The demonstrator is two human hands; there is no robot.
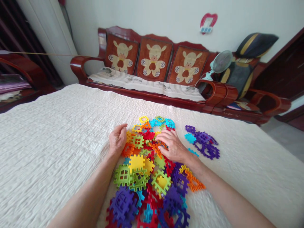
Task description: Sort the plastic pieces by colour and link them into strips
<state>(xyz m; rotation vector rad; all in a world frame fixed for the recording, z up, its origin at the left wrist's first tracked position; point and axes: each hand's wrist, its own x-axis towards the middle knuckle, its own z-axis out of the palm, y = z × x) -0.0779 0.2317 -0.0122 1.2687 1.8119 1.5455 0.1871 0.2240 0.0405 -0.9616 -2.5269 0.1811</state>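
A long heap of interlocking plastic building pieces with toothed edges lies in front of me. My left hand [118,137] is curled into a loose fist at the heap's left side, beside a green window-shaped piece [137,141] and an orange piece [127,149]. Nothing sticks out of it. My right hand [172,145] reaches over the heap with its fingers apart, touching or just above orange pieces [156,147] and a red piece [148,135]. Nearer me lie a yellow square [137,163], green squares [123,175] and purple pieces [123,202].
A smaller group of purple pieces [206,145] with a few blue ones [190,138] lies to the right on the white quilted cover [59,126]. Beyond it stand a wooden sofa [80,68] with bear cushions [154,60], a small fan [222,61] and a chair [275,101].
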